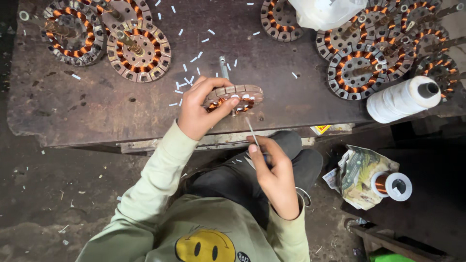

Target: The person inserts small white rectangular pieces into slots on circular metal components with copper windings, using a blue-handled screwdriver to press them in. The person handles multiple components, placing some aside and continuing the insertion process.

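Observation:
My left hand (198,107) grips a round motor stator (238,95) wound with copper wire, holding it on edge at the near rim of the rusty metal workbench (97,106). A metal shaft (223,66) sticks out behind the stator. My right hand (274,172) is lower, over my lap, pinching a thin white strip (251,130) that points up toward the stator's underside. The strip's tip stops just short of the windings.
More wound stators lie at the back left (138,51) and in a pile at the back right (383,53). A white thread cone (402,98), a copper wire spool (392,185), crumpled paper (357,174), a white bag (326,12) and scattered white strips (187,80) surround the spot.

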{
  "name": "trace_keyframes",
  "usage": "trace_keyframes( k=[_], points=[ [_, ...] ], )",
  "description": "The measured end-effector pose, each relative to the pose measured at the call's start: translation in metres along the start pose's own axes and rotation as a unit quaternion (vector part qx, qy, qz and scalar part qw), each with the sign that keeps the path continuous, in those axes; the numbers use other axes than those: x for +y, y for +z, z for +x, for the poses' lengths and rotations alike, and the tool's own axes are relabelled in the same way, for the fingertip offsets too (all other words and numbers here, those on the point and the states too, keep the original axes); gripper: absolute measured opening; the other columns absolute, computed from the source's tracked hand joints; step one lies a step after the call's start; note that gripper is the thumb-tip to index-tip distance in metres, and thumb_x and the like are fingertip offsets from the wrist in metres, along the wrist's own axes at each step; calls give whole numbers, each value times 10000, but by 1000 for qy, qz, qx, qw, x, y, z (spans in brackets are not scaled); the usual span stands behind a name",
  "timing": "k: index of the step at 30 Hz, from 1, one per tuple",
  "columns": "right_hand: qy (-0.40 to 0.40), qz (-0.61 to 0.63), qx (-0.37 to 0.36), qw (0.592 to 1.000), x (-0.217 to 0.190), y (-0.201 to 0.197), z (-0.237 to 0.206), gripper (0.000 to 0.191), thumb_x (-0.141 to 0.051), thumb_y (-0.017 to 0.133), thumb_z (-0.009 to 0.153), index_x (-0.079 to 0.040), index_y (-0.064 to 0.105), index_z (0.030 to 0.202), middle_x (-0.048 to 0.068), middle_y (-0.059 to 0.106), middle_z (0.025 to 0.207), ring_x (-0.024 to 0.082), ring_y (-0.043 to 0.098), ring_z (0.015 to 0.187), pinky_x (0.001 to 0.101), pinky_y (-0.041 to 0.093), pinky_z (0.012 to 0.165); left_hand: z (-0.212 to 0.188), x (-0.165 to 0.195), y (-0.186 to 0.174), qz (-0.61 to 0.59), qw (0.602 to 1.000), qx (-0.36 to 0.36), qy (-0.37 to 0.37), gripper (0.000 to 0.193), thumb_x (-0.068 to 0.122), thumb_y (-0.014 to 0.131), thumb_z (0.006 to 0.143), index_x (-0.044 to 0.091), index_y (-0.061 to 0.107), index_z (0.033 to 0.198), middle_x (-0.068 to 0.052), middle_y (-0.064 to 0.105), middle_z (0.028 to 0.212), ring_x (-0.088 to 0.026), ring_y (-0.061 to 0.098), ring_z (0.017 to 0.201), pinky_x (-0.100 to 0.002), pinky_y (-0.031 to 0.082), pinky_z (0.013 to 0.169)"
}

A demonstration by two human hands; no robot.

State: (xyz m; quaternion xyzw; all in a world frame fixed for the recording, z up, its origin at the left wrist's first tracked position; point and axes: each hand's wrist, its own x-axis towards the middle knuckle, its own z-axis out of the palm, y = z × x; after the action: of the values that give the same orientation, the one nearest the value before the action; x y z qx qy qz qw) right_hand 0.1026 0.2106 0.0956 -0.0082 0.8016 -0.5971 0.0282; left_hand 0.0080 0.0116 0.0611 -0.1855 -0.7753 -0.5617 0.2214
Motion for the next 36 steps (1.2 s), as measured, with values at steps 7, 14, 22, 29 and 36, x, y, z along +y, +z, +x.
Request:
trace_keyframes(
  k=[7,14,22,29,36],
  points=[
    [45,23,11,999,41,-6,-1,276,-223,654,1001,-23,743,1170,-9,565,778,43,397,640,221,315,544,-10,-13,11,6,994,104,7,340,218,829,896,23,703,1145,-112,707,1072,-223,694,992,-335,558,881],
    [-31,25,77,996,119,25,70,285,-229,717,944,-45,741,1160,35,611,665,96,456,480,267,328,450,-3,-49,-9,-136,976,142,-90,315,262,798,924,12,733,1104,-43,750,983,-72,665,937,-285,561,863],
    [-151,-10,129,980,122,25,159,260,-210,717,1024,-24,705,1205,42,619,717,94,495,585,245,367,539,-9,-56,-4,-136,976,142,-98,372,270,811,900,-18,726,1119,-81,757,1022,-91,684,964,-287,560,884],
    [-204,-91,204,953,118,25,136,260,-222,753,1028,-2,712,1160,63,647,821,112,546,675,270,433,641,-9,-44,-14,-111,982,95,-121,453,357,811,877,19,710,1161,-86,758,1070,-129,686,1029,-318,556,934],
    [-269,-185,238,915,93,24,115,381,-207,784,943,-10,687,1255,62,633,935,123,570,747,282,478,696,-14,-15,-27,-50,989,123,-73,508,367,817,867,63,666,1245,-96,742,1173,-171,700,1117,-333,540,992]
  ],
)
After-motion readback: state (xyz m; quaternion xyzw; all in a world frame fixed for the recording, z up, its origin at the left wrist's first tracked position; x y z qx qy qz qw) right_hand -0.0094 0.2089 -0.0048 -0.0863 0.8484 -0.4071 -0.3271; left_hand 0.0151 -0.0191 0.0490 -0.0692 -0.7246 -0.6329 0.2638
